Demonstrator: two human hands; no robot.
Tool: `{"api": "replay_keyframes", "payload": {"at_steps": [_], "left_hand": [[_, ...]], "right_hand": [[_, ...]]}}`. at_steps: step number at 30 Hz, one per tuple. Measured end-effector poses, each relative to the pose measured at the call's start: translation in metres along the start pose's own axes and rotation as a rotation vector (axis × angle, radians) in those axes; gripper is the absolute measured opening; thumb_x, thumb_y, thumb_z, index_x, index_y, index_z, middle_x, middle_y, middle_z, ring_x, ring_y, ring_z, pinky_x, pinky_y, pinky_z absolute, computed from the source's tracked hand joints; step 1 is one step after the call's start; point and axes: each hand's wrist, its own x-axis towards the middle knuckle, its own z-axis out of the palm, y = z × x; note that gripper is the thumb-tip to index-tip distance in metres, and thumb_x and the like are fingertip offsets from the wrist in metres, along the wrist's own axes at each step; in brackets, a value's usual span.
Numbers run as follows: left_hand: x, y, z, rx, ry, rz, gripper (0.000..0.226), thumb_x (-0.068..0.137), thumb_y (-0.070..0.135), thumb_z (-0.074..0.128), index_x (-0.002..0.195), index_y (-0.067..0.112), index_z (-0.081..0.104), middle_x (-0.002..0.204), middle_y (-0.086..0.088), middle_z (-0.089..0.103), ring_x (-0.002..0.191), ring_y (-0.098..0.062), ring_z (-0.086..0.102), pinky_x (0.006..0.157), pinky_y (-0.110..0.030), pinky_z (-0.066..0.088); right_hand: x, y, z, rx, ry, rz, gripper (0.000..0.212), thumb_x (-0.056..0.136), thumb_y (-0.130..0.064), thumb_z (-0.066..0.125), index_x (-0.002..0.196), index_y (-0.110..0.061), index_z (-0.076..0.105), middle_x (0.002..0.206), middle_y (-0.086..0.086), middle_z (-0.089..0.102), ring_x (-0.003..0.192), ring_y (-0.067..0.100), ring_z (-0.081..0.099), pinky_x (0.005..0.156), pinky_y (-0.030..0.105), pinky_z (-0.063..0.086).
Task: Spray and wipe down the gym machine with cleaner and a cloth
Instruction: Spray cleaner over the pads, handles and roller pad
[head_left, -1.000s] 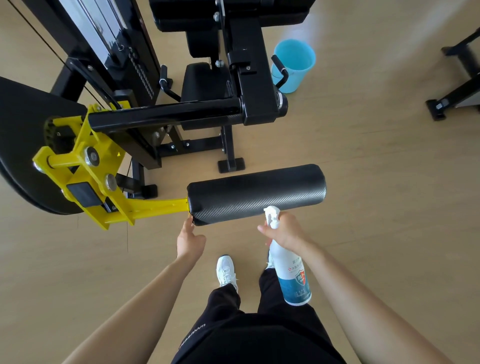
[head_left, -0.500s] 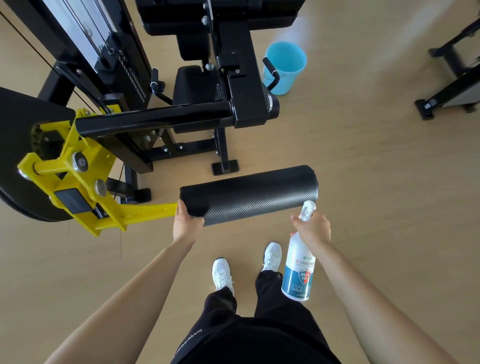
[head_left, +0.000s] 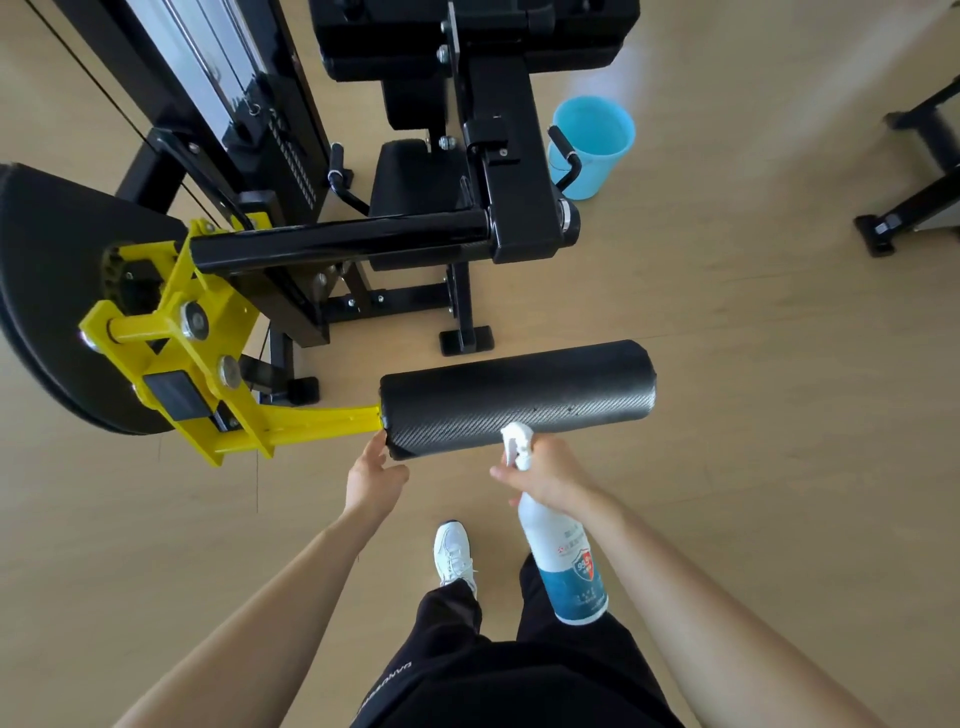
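Head view: mist could miss the roller pad (head_left: 519, 397) and slick the floor (head_left: 779, 467) by my shoe.
My right grip (head_left: 545, 475) curls round the spray bottle (head_left: 566, 561), nozzle just near of the black, textured pad at mid-scene. My left grip (head_left: 374, 478), fingers loosely spread, only touches its left end, so I judge it could swing.

Single head-worn wide-angle view — looks steeply down and forward, close over the roller pad (head_left: 519, 397), floor (head_left: 753, 364) beyond.
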Motion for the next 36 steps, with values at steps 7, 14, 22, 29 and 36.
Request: {"api": "replay_keyframes", "payload": {"at_steps": [7, 14, 22, 29, 36], "left_hand": [[0.008, 0.018, -0.002, 0.167, 0.06, 0.073, 0.082, 0.091, 0.014, 0.064, 0.163, 0.017, 0.025, 0.158, -0.012, 0.043, 0.141, -0.036, 0.044, 0.108, -0.047, 0.045], [0.003, 0.028, 0.012, 0.17, 0.111, 0.157, 0.061, 0.087, 0.004, 0.057, 0.144, 0.019, 0.044, 0.125, -0.013, 0.066, 0.106, -0.043, 0.06, 0.078, -0.038, 0.047], [-0.009, -0.002, 0.01, 0.176, 0.068, 0.095, 0.079, 0.087, -0.002, 0.052, 0.158, 0.027, 0.034, 0.142, -0.01, 0.06, 0.119, -0.036, 0.06, 0.087, -0.036, 0.052], [0.005, -0.015, -0.007, 0.34, -0.079, -0.047, 0.072, 0.086, 0.015, 0.058, 0.155, 0.027, 0.043, 0.148, 0.0, 0.059, 0.124, -0.03, 0.059, 0.099, -0.039, 0.053], [0.003, 0.017, 0.002, 0.234, 0.089, 0.185, 0.08, 0.09, 0.016, 0.063, 0.161, 0.019, 0.026, 0.163, -0.006, 0.037, 0.144, -0.033, 0.041, 0.109, -0.049, 0.043]], "right_hand": [[0.009, -0.004, 0.013, -0.075, 0.149, 0.03, 0.028, 0.091, -0.04, 0.074, 0.09, -0.016, 0.059, 0.079, 0.002, 0.076, 0.063, 0.016, 0.076, 0.075, 0.039, 0.064], [-0.003, 0.037, -0.034, 0.033, 0.447, 0.231, 0.029, 0.094, -0.033, 0.073, 0.079, -0.017, 0.054, 0.072, 0.001, 0.073, 0.056, 0.016, 0.074, 0.061, 0.03, 0.059], [-0.025, 0.071, -0.072, 0.13, 0.507, 0.297, 0.034, 0.088, -0.035, 0.081, 0.088, -0.011, 0.057, 0.085, 0.001, 0.074, 0.055, 0.017, 0.075, 0.054, 0.026, 0.05], [-0.016, 0.046, -0.04, -0.133, 0.272, 0.142, 0.03, 0.092, -0.037, 0.075, 0.077, -0.02, 0.054, 0.055, -0.005, 0.069, 0.054, -0.001, 0.069, 0.054, 0.018, 0.047], [-0.01, 0.009, -0.015, -0.041, 0.179, 0.023, 0.028, 0.089, -0.036, 0.079, 0.078, -0.018, 0.062, 0.079, -0.004, 0.074, 0.057, 0.008, 0.074, 0.06, 0.02, 0.053]]}}
